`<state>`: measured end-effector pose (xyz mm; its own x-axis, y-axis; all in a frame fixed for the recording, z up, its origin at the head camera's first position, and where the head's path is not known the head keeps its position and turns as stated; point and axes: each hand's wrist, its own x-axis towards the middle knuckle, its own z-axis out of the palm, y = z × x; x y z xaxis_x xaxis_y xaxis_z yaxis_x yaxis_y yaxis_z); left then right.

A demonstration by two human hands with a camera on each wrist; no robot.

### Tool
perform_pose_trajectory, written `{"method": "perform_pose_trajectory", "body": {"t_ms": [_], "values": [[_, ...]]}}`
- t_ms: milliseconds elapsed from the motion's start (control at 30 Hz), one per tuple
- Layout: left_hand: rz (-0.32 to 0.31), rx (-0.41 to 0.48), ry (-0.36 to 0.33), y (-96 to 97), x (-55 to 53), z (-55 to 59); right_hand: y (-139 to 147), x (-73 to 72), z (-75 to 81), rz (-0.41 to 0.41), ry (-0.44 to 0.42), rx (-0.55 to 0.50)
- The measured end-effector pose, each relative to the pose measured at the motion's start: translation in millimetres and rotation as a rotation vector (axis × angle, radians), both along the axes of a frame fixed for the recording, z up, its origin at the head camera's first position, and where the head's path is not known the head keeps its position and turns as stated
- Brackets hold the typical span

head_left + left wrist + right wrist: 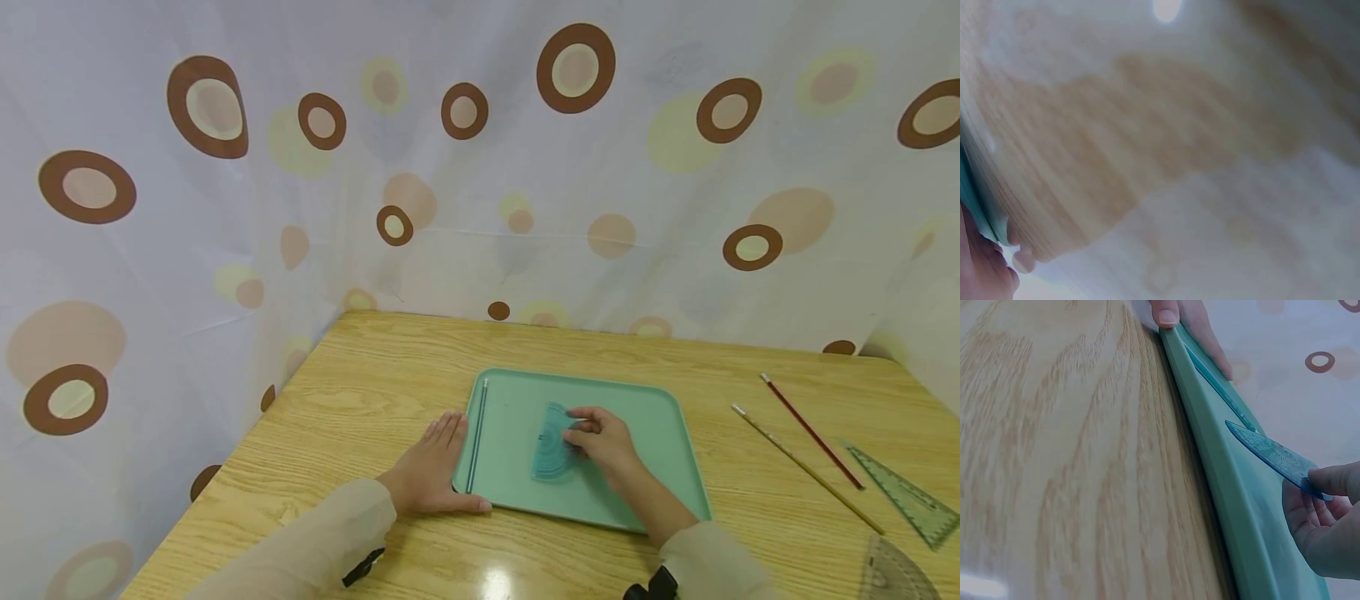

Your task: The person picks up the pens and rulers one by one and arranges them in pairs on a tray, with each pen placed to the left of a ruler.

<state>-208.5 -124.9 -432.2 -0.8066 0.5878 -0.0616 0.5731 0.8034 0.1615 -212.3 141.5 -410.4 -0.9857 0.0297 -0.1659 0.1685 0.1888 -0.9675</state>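
A blue see-through protractor (552, 446) is pinched between the thumb and fingers of my right hand (606, 446), over the middle of a mint-green tray (622, 400). In the right wrist view the protractor (1272, 453) is tilted, its far tip above the tray floor. My left hand (431, 467) lies with straight fingers along the tray's left edge, its thumb at the near left corner. Inside that left edge lies a dark blue-green pencil (477, 437), parallel to the side. The left wrist view catches mostly wood and a bit of the left hand (985, 269).
On the table (390, 358) to the right of the tray lie a red pencil (813, 433), a yellowish pencil (806, 467) and a clear set square (903, 496). A clear protractor (892, 575) sits at the lower right edge. Patterned cloth (525, 183) hangs behind.
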Motion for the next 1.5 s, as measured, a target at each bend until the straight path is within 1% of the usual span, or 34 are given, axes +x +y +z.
{"method": "perform_pose_trajectory", "body": {"t_ms": [433, 733, 1033, 1300, 1500], "values": [[-0.002, 0.01, 0.002, 0.0, 0.1, -0.3, -20, -3.1, -2.8, -0.036, -0.013, -0.033], [0.005, 0.008, 0.001, 0.5, 1.5, 2.2, -31, -6.1, -8.0, -0.045, 0.002, -0.035], [0.01, 0.015, -0.01, 0.0, 1.1, 1.3, -42, -8.5, -11.3, -0.037, 0.029, -0.01], [0.01, 0.018, -0.01, 0.1, 1.6, 1.8, -53, -11.5, -11.5, -0.026, 0.019, 0.029], [0.005, 0.023, -0.004, -0.2, 1.8, 2.4, -59, -12.0, -11.0, -0.016, 0.012, 0.03]]}}
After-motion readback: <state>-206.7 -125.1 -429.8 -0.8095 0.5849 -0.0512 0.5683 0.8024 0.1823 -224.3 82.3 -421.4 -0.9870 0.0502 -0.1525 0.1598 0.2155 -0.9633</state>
